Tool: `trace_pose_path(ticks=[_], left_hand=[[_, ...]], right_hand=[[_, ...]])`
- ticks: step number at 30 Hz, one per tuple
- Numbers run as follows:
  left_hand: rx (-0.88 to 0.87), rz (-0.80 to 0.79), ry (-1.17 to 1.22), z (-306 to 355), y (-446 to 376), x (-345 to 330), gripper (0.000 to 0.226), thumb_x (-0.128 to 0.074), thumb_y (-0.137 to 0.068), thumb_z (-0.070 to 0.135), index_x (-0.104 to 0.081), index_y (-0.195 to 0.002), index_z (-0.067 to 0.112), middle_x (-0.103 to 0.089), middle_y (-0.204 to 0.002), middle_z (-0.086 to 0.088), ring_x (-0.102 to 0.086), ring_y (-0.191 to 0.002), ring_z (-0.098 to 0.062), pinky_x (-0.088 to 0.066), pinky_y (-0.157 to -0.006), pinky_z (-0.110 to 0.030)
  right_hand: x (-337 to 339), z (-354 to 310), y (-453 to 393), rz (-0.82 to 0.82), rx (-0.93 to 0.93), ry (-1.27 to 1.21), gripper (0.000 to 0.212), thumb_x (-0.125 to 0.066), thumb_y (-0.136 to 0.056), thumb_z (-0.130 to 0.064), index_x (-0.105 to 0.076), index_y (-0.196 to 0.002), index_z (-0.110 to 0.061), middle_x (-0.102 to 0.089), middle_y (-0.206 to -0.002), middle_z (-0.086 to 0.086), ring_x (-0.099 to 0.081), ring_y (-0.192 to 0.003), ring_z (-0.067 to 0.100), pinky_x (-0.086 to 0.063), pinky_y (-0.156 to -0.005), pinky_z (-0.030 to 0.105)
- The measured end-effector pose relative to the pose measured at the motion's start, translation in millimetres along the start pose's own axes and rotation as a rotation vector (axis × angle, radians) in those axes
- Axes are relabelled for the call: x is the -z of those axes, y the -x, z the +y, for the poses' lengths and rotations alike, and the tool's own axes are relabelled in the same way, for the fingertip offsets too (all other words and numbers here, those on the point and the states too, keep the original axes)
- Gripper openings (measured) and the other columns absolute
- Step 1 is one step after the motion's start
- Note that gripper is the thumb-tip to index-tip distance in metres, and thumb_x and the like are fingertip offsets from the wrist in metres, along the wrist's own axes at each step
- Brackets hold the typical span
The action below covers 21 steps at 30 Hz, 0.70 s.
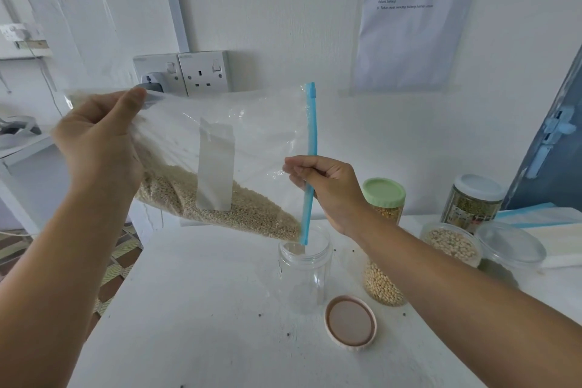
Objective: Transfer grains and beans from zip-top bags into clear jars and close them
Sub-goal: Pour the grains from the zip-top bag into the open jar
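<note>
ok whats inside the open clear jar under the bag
The open clear plastic jar looks empty, with no grains in it yet. The blue zip strip of the clear zip-top bag covers part of its mouth.

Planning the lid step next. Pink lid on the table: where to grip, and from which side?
Take the pink lid by its ribbed rim, from above. It lies flat, open side up, beside the empty jar, so a grip across the rim fits and both hands are busy with the bag.

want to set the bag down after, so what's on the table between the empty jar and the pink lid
Nothing: in the head view the empty jar and pink lid sit close together, with only a narrow strip of bare white table between them.
</note>
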<state>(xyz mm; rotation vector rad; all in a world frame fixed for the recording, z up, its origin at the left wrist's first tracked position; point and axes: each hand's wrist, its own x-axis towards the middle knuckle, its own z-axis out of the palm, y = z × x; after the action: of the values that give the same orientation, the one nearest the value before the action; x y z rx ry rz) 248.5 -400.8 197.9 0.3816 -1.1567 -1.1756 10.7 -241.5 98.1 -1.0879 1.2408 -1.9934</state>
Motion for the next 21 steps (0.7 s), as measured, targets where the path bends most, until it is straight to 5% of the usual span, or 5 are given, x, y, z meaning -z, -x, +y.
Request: trace_pose_path(ticks=[21], left_hand=[[-0.055, -0.081, 0.011, 3, -8, -12, 0.029, -0.087, -0.082, 0.01, -0.08, -0.061, 0.027, -0.077, -0.072, 0.009, -0.072, -0.078, -0.012, -0.059, -0.096, -0.035]], right_hand=[[4, -1, 8, 0.012, 0.003, 0.013, 0.022, -0.06, -0.099, 0.006, -0.078, -0.109, -0.004, -0.078, -0.11, 0.012, -0.075, -0.108, 0.024, -0.058, -0.098, 0.032]])
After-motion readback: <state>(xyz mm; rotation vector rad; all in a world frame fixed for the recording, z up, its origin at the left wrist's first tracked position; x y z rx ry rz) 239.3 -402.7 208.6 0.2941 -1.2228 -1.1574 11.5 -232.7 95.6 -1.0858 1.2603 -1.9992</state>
